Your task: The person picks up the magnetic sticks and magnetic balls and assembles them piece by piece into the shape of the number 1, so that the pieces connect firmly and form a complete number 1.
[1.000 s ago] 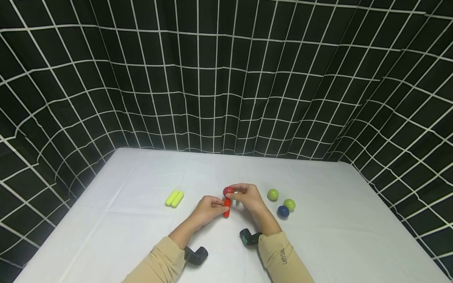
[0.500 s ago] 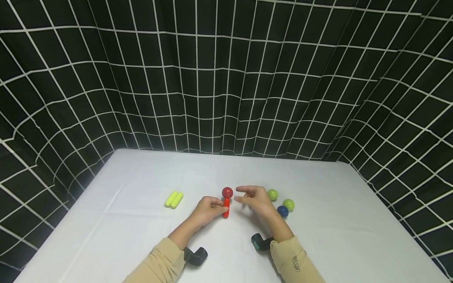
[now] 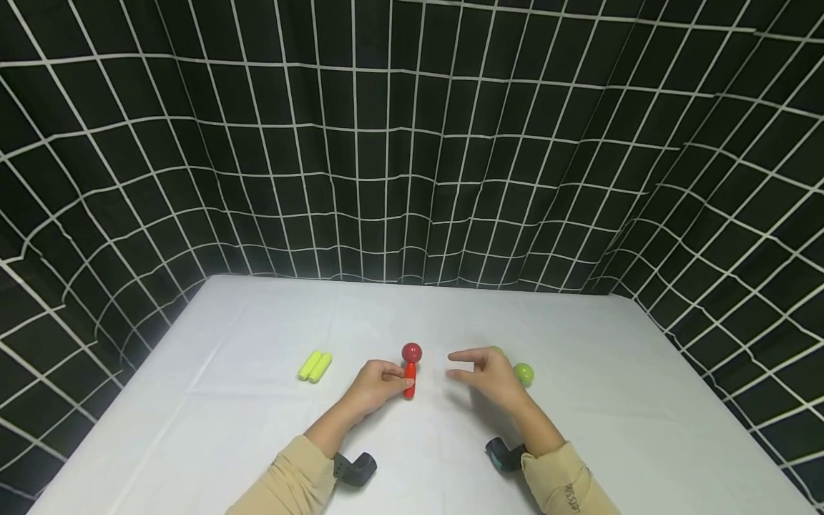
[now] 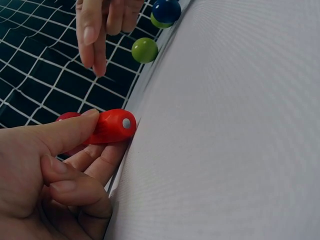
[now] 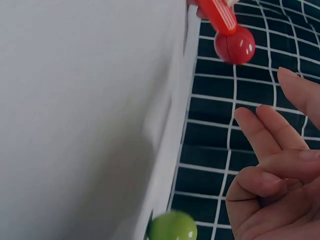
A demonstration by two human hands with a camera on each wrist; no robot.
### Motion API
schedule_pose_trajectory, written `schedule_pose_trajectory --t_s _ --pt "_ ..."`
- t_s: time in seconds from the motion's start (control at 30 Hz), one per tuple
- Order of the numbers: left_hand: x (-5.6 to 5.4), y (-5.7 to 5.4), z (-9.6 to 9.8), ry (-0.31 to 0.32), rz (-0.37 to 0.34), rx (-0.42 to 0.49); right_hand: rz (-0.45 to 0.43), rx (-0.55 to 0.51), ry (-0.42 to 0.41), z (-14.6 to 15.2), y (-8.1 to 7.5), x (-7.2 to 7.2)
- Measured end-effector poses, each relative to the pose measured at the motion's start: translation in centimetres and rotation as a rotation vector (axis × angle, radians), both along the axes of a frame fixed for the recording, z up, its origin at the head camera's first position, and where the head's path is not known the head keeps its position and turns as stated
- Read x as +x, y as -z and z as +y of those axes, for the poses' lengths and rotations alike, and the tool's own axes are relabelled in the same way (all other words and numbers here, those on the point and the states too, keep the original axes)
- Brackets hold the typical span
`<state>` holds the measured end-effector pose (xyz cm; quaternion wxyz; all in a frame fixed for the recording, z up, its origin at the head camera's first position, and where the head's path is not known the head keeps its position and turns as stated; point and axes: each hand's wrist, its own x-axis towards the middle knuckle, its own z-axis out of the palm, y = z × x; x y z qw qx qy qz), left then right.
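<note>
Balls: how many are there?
4: red ball touching the red handle; green ball beside the right hand; second green ball partly behind that hand; blue ball near both, left wrist view only.

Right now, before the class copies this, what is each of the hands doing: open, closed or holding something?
Left hand: holding the red handle.
Right hand: open, holding nothing.

Gridded black curtain (image 3: 373, 157), white table (image 3: 444, 422)
</note>
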<state>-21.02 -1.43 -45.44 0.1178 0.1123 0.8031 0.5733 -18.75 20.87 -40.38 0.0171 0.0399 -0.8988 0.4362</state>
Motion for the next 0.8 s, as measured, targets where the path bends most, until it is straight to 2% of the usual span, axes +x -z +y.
schedule_pose_trajectory --t_s 0.23,0.53,0.8 --pt "0.1 0.0 0.0 0.002 0.009 0.003 -0.008 -0.042 0.009 2.3 -0.2 1.1" --pt "0.0 -0.2 0.0 0.002 0.011 -0.007 -0.07 -0.041 0.1 4.8 -0.4 2.3" --pt "0.1 0.0 0.1 0.005 0.014 -0.007 -0.052 -0.034 0.162 6.7 0.0 3.1"
